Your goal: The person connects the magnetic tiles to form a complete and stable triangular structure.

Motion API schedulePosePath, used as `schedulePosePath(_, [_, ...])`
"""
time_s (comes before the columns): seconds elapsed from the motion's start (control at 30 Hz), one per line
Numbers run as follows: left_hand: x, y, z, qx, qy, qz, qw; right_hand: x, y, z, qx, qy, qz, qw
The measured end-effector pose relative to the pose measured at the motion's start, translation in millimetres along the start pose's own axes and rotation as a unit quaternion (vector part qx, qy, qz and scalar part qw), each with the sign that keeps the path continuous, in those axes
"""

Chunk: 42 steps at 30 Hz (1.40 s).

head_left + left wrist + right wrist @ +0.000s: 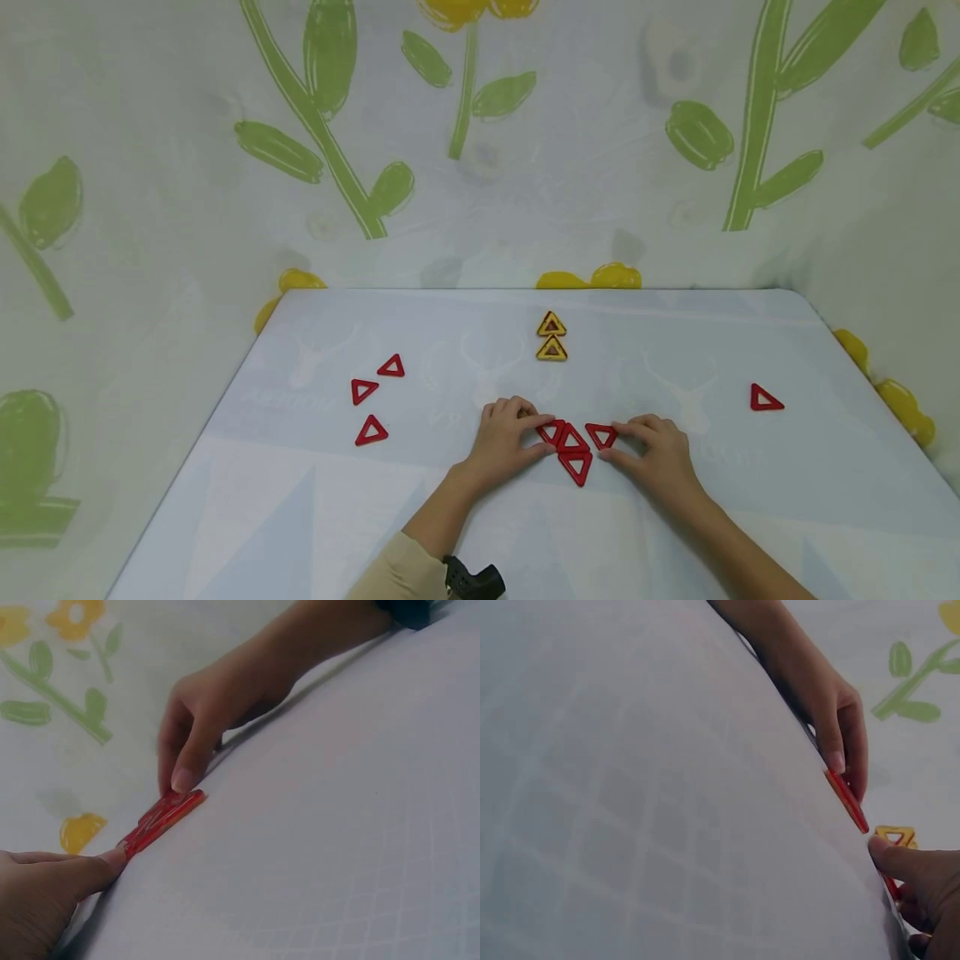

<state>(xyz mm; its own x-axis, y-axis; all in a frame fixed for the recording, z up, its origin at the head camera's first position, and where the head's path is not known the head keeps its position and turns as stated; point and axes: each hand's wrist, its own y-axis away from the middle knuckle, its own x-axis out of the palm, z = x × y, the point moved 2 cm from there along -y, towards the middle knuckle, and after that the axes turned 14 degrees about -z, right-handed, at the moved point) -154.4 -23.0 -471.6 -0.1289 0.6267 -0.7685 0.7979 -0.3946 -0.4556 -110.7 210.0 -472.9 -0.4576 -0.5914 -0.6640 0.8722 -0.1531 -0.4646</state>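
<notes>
Left hand (pixel 504 442): thumb and forefinger are set at two corners of the left red triangle (pixel 559 432), which is pinched between them.
Right hand (pixel 658 458): the right red triangle (pixel 592 430) is pinched by thumb and forefinger at its outer side.
Hands, spacing: held apart, facing each other across the cluster.
Cluster: the upright middle red triangle (pixel 564 442) is touched by the left one along its slanted side; the lower red triangle (pixel 576 456), tip toward the wearer, is joined to its base. The right one is separated from the middle by a narrow gap.
Left side of table: three loose red triangles (pixel 357 392) are seen, well apart from the cluster.
Right side: a single red triangle (pixel 755 399) is laid well away from the right hand.
Behind cluster: two yellow triangles (pixel 552 357) are lined up, tip to base.
Surface: white table (pixel 660 542), pale blue pattern.
Left arm: a beige sleeve (pixel 401 571) is worn; a black device (pixel 474 581) is seen beside it.
</notes>
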Motion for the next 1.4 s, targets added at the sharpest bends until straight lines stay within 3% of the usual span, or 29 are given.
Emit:
schedulePosePath(0.17, [-1.1, -1.0, -1.3, 0.013, -0.002, -0.005, 0.9999, 4.5, -2.5, 2.3, -0.015, -0.009, -0.008, 0.9998])
schedulePosePath(0.37, [-0.6, -2.0, -3.1, 0.006, 0.000, 0.007, 1.0000, 6.8, -2.8, 3.5, -0.030, -0.010, -0.012, 0.9994])
schedulePosePath(0.63, [1.8, -2.9, -3.3, -0.066, 0.002, -0.020, 0.9976, 6.6, -2.9, 1.4, -0.011, -0.022, -0.001, 0.9997])
schedulePosePath(0.73, [0.9, -3.1, -3.9, -0.079, 0.006, -0.037, 0.9962, 5.7, -3.4, 1.0, 0.005, -0.028, -0.001, 0.9996])
schedulePosePath(1.2, [0.7, -1.3, -5.9, -0.067, -0.017, -0.059, 0.9959, 8.1, -2.9, 2.1, -0.011, -0.047, -0.035, 0.9982])
schedulePosePath(1.4, [1.5, 1.2, -4.9, -0.058, -0.027, -0.066, 0.9958, 10.8, -1.6, 4.3, 0.009, -0.035, -0.033, 0.9988])
